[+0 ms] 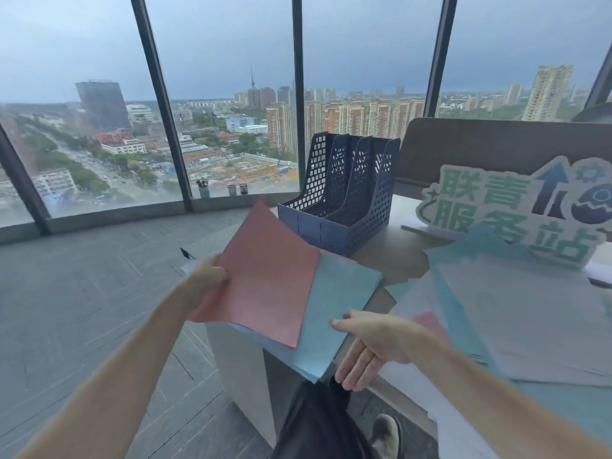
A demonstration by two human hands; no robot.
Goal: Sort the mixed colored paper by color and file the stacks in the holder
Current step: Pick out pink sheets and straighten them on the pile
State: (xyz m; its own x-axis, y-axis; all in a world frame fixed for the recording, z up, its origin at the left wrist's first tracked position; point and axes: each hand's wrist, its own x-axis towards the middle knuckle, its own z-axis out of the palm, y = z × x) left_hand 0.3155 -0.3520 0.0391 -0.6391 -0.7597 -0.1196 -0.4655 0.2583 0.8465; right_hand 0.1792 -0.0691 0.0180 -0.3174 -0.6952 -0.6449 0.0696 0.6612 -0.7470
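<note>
Right hand: open, fingers straight, thumb lying on the light blue paper.
Left hand: grips the pink sheet at its left edge.
Pink sheet: raised, overlapping the blue paper at the desk corner.
Holder: dark blue, slotted, just behind those sheets on the desk.
Loose pile: blue, white and pink paper, at right.
Sign: green lettering, behind pile.

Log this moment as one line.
left hand grips pink sheet | right hand open at blue stack | holder empty
</note>
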